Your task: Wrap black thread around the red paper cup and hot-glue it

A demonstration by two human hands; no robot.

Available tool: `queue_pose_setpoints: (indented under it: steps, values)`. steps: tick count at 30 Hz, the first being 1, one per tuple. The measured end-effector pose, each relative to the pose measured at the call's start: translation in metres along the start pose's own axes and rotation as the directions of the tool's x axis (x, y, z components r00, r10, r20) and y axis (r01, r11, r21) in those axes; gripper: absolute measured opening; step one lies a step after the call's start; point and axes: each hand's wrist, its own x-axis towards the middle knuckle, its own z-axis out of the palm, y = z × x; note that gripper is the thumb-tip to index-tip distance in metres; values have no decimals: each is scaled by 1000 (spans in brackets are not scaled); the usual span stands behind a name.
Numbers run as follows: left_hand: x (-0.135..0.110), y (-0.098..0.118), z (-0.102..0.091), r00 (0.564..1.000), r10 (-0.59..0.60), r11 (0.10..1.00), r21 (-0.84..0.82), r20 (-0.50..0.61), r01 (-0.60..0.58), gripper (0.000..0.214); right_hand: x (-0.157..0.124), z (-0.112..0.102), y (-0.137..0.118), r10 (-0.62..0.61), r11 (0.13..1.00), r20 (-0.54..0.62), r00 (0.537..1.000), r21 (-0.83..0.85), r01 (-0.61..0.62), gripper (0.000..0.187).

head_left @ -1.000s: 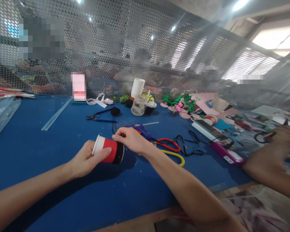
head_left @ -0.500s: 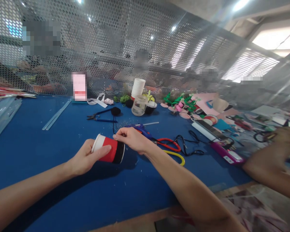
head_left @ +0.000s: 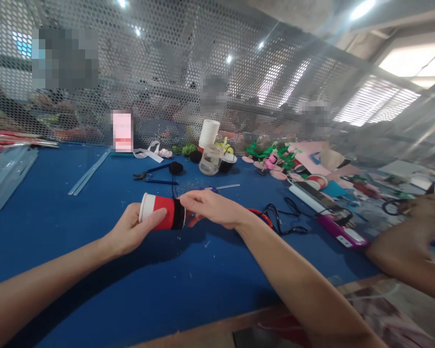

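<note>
My left hand [head_left: 125, 232] is wrapped round a paper cup [head_left: 163, 212] tipped on its side, its thumb lying along the red part. White shows at the cup's rim end, and a band of black yarn [head_left: 179, 214] circles its base end. A black strand rises from the cup toward a small black yarn ball [head_left: 176, 167] beside the pliers [head_left: 148, 173]. At the base end, my right hand [head_left: 213, 205] is closed about the cup with bent fingers, some of them partly hidden behind it. Behind that hand a blue glue gun [head_left: 208, 188] shows in part.
A stack of white cups [head_left: 209, 133], a clear jar [head_left: 210, 160] and green yarn [head_left: 190, 149] stand along the perforated screen. A purple power strip [head_left: 342, 232] with black cords lies at right, near another person's arm [head_left: 406, 241]. Thin strips [head_left: 89, 174] lie at left.
My right hand has gone from a pinch at the cup's upper side to its base end. The cup has tilted closer to level, still in my left hand.
</note>
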Motion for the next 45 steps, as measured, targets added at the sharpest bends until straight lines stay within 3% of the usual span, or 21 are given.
queue_pose_setpoints:
  steps: [3,6,11,15,20,23,25,27,30,32,37,41,44,45]
  values:
    - [2,1,0,999,-12,1000,-27,47,13,26,-5,3,6,-13,1000,1,1000,16,13,30]
    - [6,1,-2,987,-89,992,-82,135,101,25,-6,6,15,0,997,-21,1000,73,1,28]
    - [14,-1,-8,904,-303,876,-285,302,388,30,-3,8,24,14,1000,-39,999,25,-13,35]
    - [18,-5,-12,850,-444,820,-255,283,513,30,0,16,31,-10,994,-38,999,-106,6,37]
    - [20,-8,-12,862,-440,815,-291,251,501,30,4,21,37,-83,976,-123,989,-209,56,49]
    - [20,-10,-9,890,-386,834,-321,242,449,28,5,5,32,-162,931,-245,956,-360,65,46]
    - [19,-13,-7,913,-339,869,-296,227,396,28,6,-15,30,-177,864,-399,899,-501,-52,39]
    - [18,-16,-6,932,-292,913,-227,214,338,28,8,-36,32,-141,692,-527,838,-658,-297,27]
    - [17,-19,-5,956,-220,959,-134,197,248,28,12,-58,45,-49,620,-561,826,-666,-415,3]
    - [17,-19,-6,963,-192,971,-107,192,215,26,14,-63,54,1,616,-571,821,-646,-451,10]
    - [16,-19,-5,963,-191,969,-122,188,216,27,16,-60,62,40,670,-630,775,-558,-489,6]
    - [16,-17,-3,953,-271,926,-235,136,297,28,7,-56,50,11,770,-660,751,-474,-428,26]
    - [16,-16,-2,946,-305,892,-315,105,323,27,-4,-50,34,-7,890,-596,803,-370,-268,19]
    - [16,-16,-2,946,-307,888,-327,100,323,27,-8,-46,28,0,957,-543,840,-244,-158,13]
